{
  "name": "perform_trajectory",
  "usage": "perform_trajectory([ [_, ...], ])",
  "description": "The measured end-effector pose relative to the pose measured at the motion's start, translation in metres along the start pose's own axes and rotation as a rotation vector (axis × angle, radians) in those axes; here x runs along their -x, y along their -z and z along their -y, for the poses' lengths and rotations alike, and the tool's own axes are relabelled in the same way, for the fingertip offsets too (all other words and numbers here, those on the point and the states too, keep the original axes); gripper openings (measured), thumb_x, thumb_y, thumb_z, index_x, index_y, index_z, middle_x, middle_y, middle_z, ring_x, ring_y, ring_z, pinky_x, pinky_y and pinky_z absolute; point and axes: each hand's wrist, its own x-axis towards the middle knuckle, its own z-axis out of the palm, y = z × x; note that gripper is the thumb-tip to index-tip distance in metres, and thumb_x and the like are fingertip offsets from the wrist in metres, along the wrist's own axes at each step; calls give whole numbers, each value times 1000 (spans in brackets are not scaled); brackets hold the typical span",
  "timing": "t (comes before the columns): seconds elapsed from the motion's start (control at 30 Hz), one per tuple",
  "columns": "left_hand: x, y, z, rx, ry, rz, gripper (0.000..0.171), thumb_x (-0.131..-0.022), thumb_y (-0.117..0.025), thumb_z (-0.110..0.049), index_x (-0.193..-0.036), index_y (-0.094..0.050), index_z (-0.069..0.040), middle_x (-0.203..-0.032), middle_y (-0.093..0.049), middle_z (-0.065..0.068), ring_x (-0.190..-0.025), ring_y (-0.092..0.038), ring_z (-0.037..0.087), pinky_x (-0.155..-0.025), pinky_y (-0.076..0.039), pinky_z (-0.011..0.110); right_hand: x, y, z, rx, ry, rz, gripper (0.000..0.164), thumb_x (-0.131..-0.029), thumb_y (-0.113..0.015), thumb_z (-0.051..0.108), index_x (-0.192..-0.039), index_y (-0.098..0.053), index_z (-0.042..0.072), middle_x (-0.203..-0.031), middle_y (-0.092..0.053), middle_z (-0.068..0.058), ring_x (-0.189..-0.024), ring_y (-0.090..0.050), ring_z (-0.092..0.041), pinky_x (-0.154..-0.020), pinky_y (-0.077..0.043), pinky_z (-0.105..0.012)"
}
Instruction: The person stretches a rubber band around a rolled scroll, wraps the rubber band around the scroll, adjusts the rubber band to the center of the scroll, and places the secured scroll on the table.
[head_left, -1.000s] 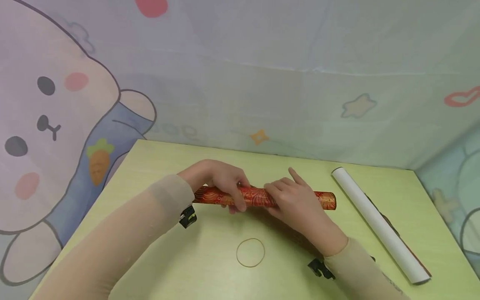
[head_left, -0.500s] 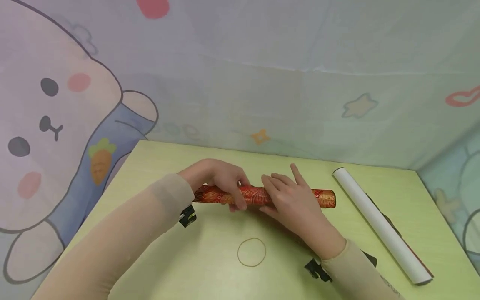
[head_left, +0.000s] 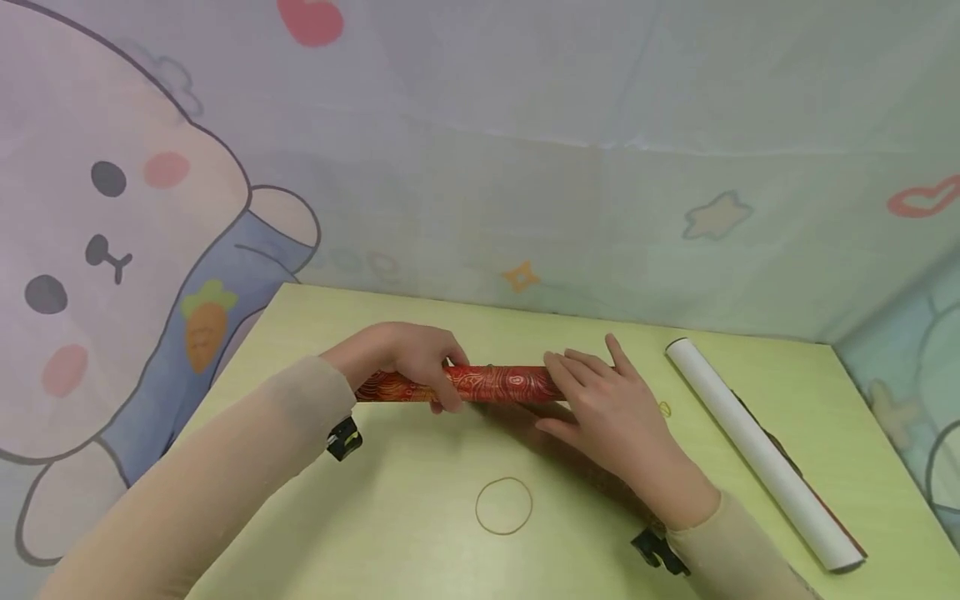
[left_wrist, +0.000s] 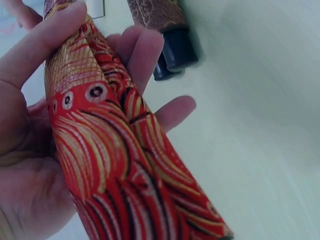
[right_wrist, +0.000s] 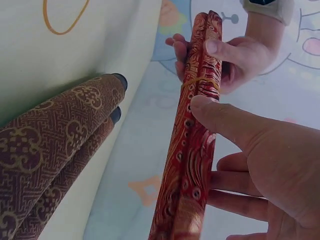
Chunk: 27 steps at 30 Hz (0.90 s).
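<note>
Roll (head_left: 510,384) of red and gold, gripped by your left hand (head_left: 416,357) and pinched by your right hand (head_left: 617,414) above the table (head_left: 405,500) middle, looks light and squashy, so hold both ends gently.

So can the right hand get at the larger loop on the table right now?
Probably yes: the larger loop lies uncovered on the table, though the right hand would likely have to leave the red roll first.
</note>
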Motion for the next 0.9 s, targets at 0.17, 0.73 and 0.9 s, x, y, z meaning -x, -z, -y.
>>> perform_trajectory([
  [0.17, 11, -2, 12, -63, 40, -104, 33, -92, -82, -26, -122, -76, -12, -83, -78, 1, -85, -68, 13, -90, -50, 34, 2, -1, -3, -8, -4, -10, 88, -77, -94, 54, -142, -66, 2, -136, -73, -13, -128, -68, -32, -121, -36, -64],
  [0.73, 46, -25, 79, -86, 261, -489, 64, -90, -84, -34, -139, -66, 4, -119, -73, 13, -98, -67, 26, -92, -56, 48, 15, -5, -4, -63, -37, 20, 84, -81, -92, 50, -146, -64, 5, -142, -68, -15, -129, -67, -35, -120, -37, -64],
  [0.9, 61, -34, 106, -32, 331, -599, 68, -91, -82, -33, -142, -61, 8, -122, -72, 21, -103, -69, 34, -92, -57, 52, 18, -8, -1, -90, -54, 51, 82, -83, -90, 51, -146, -64, 6, -143, -68, -16, -128, -67, -35, -119, -38, -65],
])
